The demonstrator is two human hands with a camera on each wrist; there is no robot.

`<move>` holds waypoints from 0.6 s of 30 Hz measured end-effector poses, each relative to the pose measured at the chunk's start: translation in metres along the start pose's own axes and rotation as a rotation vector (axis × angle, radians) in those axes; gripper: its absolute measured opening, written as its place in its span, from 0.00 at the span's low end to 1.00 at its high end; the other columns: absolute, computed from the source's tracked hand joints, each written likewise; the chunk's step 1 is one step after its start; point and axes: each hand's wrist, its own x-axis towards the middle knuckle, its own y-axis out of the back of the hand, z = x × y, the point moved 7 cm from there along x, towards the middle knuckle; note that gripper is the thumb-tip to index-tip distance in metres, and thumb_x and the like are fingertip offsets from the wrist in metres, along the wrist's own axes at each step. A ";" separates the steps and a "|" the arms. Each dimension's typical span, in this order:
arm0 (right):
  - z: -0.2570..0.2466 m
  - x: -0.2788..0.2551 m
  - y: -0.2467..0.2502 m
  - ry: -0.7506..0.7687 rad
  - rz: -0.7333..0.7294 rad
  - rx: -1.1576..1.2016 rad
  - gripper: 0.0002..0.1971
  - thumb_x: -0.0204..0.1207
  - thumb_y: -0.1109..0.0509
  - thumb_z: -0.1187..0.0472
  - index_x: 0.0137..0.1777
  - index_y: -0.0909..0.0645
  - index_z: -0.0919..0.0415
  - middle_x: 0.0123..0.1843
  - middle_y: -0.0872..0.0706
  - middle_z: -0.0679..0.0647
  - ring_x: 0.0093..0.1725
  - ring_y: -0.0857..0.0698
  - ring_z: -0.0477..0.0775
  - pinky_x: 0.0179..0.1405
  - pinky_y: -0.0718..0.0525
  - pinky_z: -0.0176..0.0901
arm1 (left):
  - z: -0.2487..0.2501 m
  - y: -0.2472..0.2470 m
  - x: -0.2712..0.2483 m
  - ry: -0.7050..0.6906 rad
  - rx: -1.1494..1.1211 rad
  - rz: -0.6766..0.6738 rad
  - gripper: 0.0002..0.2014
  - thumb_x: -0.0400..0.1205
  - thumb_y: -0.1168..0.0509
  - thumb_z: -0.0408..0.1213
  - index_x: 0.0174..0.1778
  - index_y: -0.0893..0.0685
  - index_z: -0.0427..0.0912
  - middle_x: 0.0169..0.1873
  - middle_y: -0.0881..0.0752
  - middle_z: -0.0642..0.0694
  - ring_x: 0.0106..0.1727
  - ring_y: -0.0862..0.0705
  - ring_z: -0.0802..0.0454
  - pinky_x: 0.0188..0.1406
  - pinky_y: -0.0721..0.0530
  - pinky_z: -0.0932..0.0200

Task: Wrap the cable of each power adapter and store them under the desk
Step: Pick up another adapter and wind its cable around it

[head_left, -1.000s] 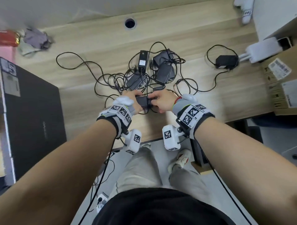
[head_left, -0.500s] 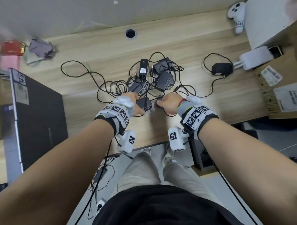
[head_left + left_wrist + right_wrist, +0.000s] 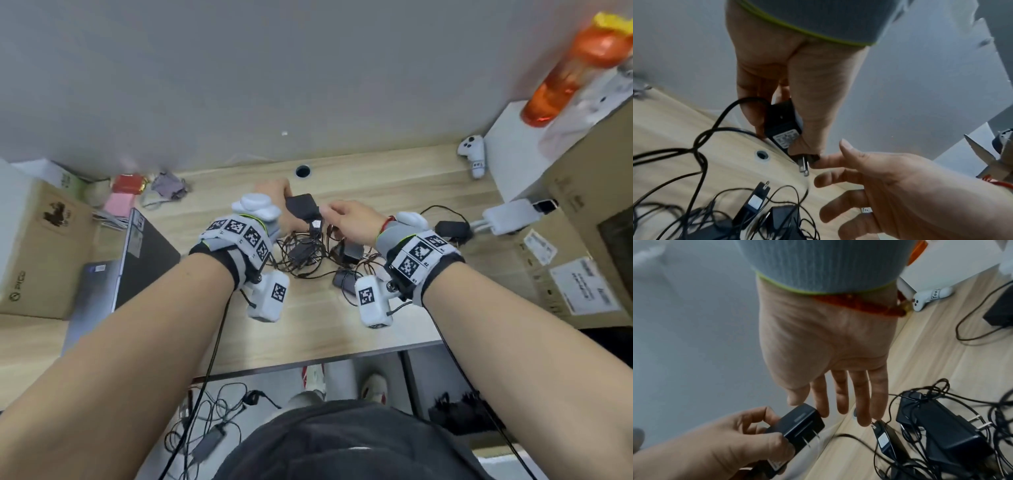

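My left hand (image 3: 284,202) grips a small black power adapter (image 3: 301,207) and holds it above the desk, prongs toward my right hand. Its cable (image 3: 719,120) trails down into the tangled pile of black adapters and cords (image 3: 308,253) on the wooden desk (image 3: 308,329). My right hand (image 3: 325,210) has straight fingers, and its thumb and index finger touch the adapter's plug end (image 3: 801,423). In the left wrist view the left hand (image 3: 778,140) holds the adapter (image 3: 783,126) with its label and two prongs (image 3: 803,164) showing. One more adapter (image 3: 450,228) lies apart at the right.
A closed dark laptop (image 3: 144,260) and a cardboard box (image 3: 34,246) sit at the left. More boxes (image 3: 582,240), a white device (image 3: 510,217), a white controller (image 3: 474,154) and an orange bottle (image 3: 565,75) stand at the right. Loose cables (image 3: 212,411) lie on the floor under the desk.
My left hand has lifted the adapter off the desk's near side, up and away from me. The right hand followed and its fingers straightened. The head view tilted upward.
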 end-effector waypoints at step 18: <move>-0.064 -0.028 0.045 0.276 0.038 0.189 0.12 0.84 0.35 0.49 0.52 0.13 0.54 0.53 0.12 0.50 0.55 0.15 0.52 0.64 0.21 0.51 | 0.103 0.073 -0.008 -0.027 -1.162 -0.039 0.12 0.81 0.31 0.42 0.39 0.19 0.36 0.37 0.15 0.38 0.39 0.10 0.40 0.47 0.11 0.46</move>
